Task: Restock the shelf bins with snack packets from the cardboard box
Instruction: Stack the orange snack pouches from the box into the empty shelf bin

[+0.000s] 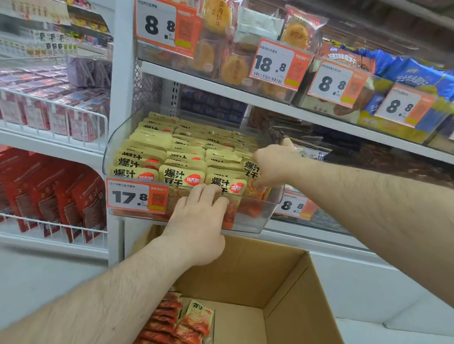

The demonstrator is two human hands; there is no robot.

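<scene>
Inside clear shelf bin [119,140], at 12 o'clock from me: yellow snack packets [164,148] in upright rows. Left hand [197,220] on front rim, fingers pressed together, tips touching front-row packet [228,183]. Right hand [273,166] at bin's 3 o'clock corner, fingers curled round tilted packet [250,169]. Cardboard box [292,286] at 6 o'clock below bin, open; red-orange packets [174,332] stacked along its 9 o'clock side. Price tag [136,196] reads 17.8.
</scene>
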